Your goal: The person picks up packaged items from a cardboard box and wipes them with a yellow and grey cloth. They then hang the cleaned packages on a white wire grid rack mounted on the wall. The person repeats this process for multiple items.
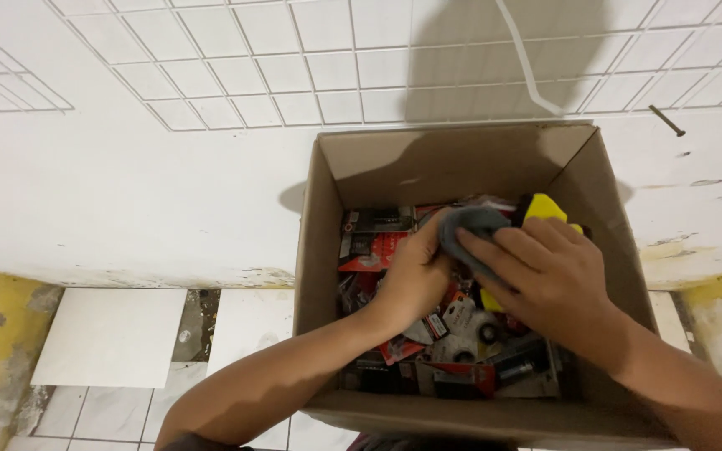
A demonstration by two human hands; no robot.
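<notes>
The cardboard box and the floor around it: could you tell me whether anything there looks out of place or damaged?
A dark nail lies loose on the white ledge to the right of and beyond the cardboard box. The ledge's front edge is chipped and stained. Below it, a floor tile is missing, baring dark rubble.

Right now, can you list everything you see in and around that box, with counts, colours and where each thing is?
open brown cardboard box: one, brown, centre of view, standing against the white wall
grey folded cloth: one, grey, upper middle of the box, gripped by both hands
yellow and black tool: one, yellow with black, upper right in the box, partly hidden under the cloth and right hand
red and black packaged hardware: many, count unclear, filling the box floor
dark nail: one, dark, on the wall at upper right
loose white floor tile: one, white, lower left
left hand: one, on the cloth
right hand: one, on the cloth
</notes>
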